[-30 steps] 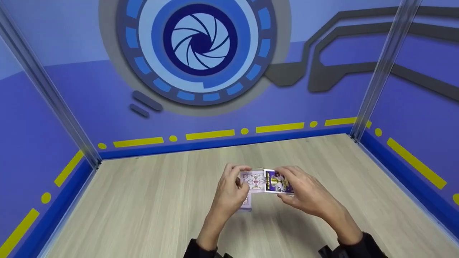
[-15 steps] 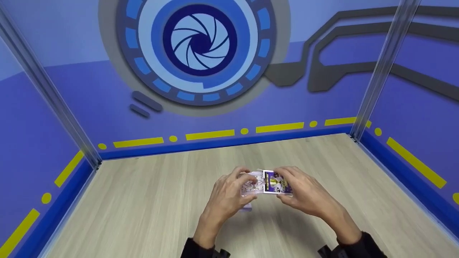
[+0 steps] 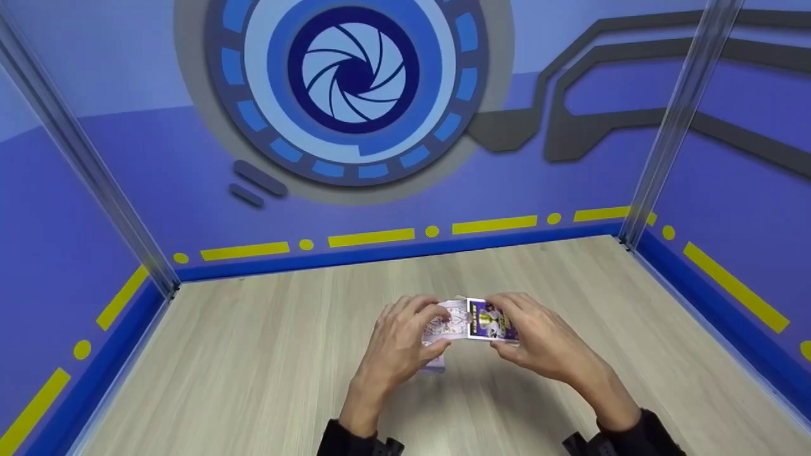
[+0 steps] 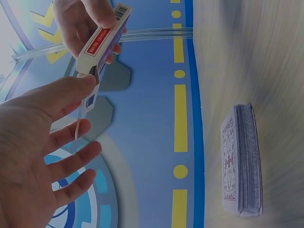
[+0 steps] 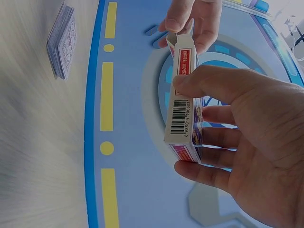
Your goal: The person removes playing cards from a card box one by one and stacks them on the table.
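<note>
My right hand (image 3: 507, 329) grips a purple card box (image 3: 489, 324) by its narrow sides, above the wooden table (image 3: 266, 367). In the right wrist view the card box (image 5: 184, 102) shows a barcode, with my right hand (image 5: 190, 123) wrapped round it. My left hand (image 3: 443, 320) meets the box's open end, and its thumb and fingers pinch the white flap (image 4: 88, 102). In the left wrist view the card box (image 4: 102, 42) hangs above my left hand (image 4: 78, 107). A deck of cards (image 4: 242, 159) lies flat on the table below the left hand, also visible as the deck (image 5: 61, 40) and deck (image 3: 436, 362).
Blue walls with yellow dashes (image 3: 370, 238) close the table in at the back and on both sides. Clear corner posts (image 3: 671, 126) stand at the back corners. Bare wood (image 3: 241, 380) lies left of the hands.
My left fingers have curled in closer to the box's open end. The right hand and the box have hardly moved, and the deck stays on the table.
</note>
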`<action>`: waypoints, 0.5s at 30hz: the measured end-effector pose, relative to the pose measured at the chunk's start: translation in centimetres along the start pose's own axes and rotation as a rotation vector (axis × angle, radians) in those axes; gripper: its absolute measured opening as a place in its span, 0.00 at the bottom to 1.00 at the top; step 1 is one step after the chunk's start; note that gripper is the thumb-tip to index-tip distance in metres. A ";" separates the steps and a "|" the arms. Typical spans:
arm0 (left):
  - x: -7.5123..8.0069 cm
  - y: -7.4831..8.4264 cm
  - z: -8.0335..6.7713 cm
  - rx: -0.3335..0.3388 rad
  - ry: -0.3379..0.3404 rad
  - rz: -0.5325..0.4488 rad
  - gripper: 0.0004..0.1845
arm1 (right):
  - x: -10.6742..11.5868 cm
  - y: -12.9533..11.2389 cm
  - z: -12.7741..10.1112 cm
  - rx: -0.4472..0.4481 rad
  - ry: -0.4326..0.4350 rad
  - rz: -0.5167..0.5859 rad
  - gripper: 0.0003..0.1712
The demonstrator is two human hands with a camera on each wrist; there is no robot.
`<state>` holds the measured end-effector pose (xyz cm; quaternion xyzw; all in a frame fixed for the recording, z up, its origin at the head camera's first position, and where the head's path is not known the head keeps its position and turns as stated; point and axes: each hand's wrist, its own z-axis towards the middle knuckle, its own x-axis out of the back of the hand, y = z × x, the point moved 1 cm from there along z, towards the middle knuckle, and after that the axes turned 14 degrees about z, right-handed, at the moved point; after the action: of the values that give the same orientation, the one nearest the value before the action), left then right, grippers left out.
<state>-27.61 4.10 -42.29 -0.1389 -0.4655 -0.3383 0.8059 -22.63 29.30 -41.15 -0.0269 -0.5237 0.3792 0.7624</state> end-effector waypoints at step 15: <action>1.5 -2.8 -0.1 0.027 0.050 -0.074 0.17 | 0.8 0.3 -0.1 -0.034 0.042 0.005 0.37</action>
<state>-28.94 1.36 -41.39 -0.1020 -0.4548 -0.3649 0.8060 -22.54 30.04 -40.68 -0.0491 -0.5140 0.3716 0.7716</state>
